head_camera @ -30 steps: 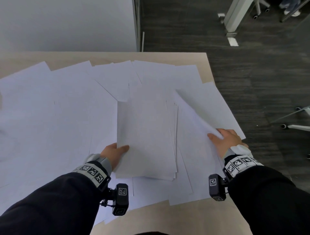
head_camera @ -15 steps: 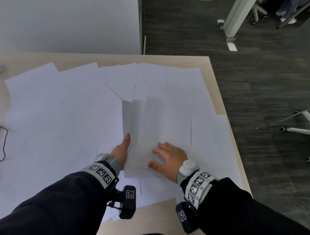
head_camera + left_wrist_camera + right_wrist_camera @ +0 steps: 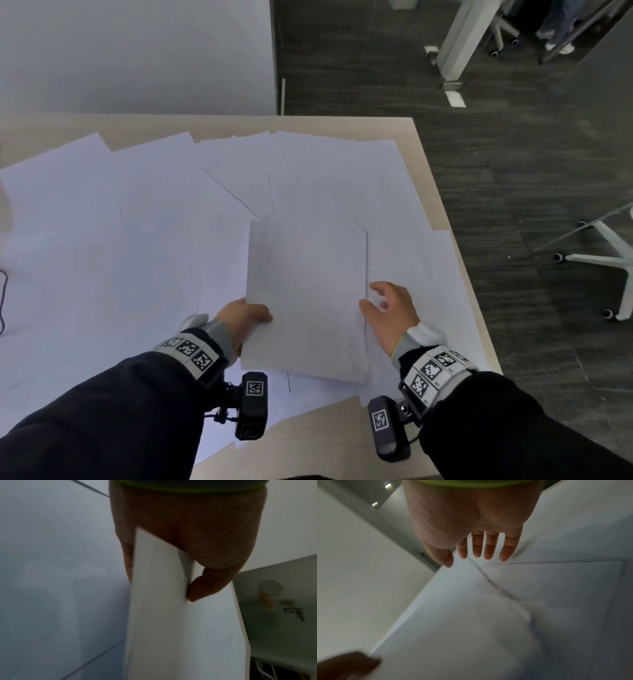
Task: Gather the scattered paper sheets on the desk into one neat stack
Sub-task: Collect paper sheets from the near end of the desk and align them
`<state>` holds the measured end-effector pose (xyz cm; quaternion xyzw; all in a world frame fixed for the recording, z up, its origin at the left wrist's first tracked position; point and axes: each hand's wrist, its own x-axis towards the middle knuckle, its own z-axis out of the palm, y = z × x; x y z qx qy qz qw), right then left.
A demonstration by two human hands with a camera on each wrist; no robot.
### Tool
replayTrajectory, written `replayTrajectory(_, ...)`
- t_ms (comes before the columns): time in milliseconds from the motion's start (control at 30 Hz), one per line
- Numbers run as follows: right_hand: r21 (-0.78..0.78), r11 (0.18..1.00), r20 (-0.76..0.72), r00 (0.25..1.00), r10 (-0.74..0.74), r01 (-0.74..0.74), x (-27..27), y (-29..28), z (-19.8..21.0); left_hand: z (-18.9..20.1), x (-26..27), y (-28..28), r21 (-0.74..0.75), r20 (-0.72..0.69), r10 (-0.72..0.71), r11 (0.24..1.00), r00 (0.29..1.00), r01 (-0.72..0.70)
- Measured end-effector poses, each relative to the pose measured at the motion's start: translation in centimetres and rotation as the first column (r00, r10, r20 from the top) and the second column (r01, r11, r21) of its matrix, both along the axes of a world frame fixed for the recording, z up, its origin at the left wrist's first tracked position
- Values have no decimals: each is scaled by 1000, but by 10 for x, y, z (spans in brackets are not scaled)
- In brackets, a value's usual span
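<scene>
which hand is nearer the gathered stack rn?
Left. The left hand grips the gathered stack at its near left edge, thumb on top. The right hand is open beside the stack's right edge, holding nothing.

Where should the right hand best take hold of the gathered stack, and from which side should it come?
Probably at the right long edge of the stack, coming from the right. The left hand already pinches its near left corner, and the open right hand is beside that free edge, which looks slightly uneven.

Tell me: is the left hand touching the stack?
Touching. The left wrist view shows the left hand pinching the stack, thumb on top, fingers beneath.
</scene>
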<state>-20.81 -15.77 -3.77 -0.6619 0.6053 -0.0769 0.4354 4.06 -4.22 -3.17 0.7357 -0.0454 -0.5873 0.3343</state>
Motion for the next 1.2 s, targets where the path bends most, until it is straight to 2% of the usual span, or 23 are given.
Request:
replayTrajectory(100, 157, 980, 52, 990, -130, 121, -4, -1, -2, -3, 0, 5, 8, -73, 13, 1000, 997, -12)
replayTrajectory(167, 211, 967, 83, 983, -165, 144, -3, 2, -3, -3, -4, 7, -8, -60, -30, 1000, 998, 29)
replayTrajectory(233, 236, 958, 115, 975, -193, 162, 1, 4, 2, -2, -7, 6, -16, 51, -152, 988, 987, 153)
replayTrajectory(300, 271, 944, 150, 960, -237, 191, 3, 5, 7, 1, -8, 3, 8, 204, -286, 957, 936, 291)
replayTrajectory(367, 298, 931, 161, 951, -265, 209, 3, 7, 7, 8, -10, 1, 13, 316, -349, 931, 882, 364)
replayTrajectory(467, 273, 928, 175, 936, -307, 253, -5, 4, 5, 24, -12, 2, -92, 386, -317, 921, 866, 378)
replayTrajectory(533, 317, 903, 268, 886, -377, 289, -8, -1, 10, 36, -11, 4, -190, 379, -268, 914, 886, 358)
replayTrajectory(600, 407, 882, 397, 824, -404, 236, -8, -4, 25, 46, -11, 4, -276, 335, -225, 905, 915, 324)
replayTrajectory(667, 451, 884, 536, 755, -378, 122, -6, -8, 42, 56, -11, 2, -356, 285, -188, 890, 940, 285)
replayTrajectory(700, 441, 892, 580, 727, -367, 99, -4, -10, 50, 59, -10, 0, -393, 268, -162, 882, 950, 261)
replayTrajectory(800, 363, 918, 631, 684, -366, 157, -5, -20, 69, 68, -7, -7, -452, 262, -103, 865, 959, 217)
replayTrajectory(900, 255, 955, 654, 701, -284, 149, -7, -24, 83, 71, -2, -11, -492, 275, -86, 843, 958, 217)
replayTrajectory(1067, 119, 991, 533, 838, -120, 67, -11, -6, 82, 65, -3, -7, -470, 371, -128, 828, 920, 305)
replayTrajectory(1200, 64, 987, 522, 838, -160, 149, -9, 11, 73, 55, -9, 2, -409, 384, -201, 838, 901, 361)
